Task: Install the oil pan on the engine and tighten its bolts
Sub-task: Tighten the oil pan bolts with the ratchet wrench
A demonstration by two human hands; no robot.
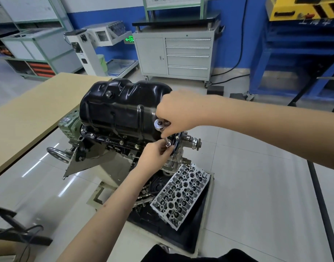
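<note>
A glossy black oil pan [120, 108] sits on top of the upturned engine [113, 146] on its stand. Bolts [121, 142] show along the pan's front flange. My right hand [178, 112] grips the chrome ratchet head [159, 124] at the pan's right end. Just below it, my left hand [154, 155] pinches the socket extension [167, 143] near the flange corner. The bolt under the socket is hidden.
A cylinder head [181, 195] leans on a black tray at the engine's lower right. A tan table [30, 114] stands to the left, a grey drawer cabinet [177, 55] behind, and a blue bench [294, 53] at the right. A handwheel [57, 154] sticks out at the stand's left.
</note>
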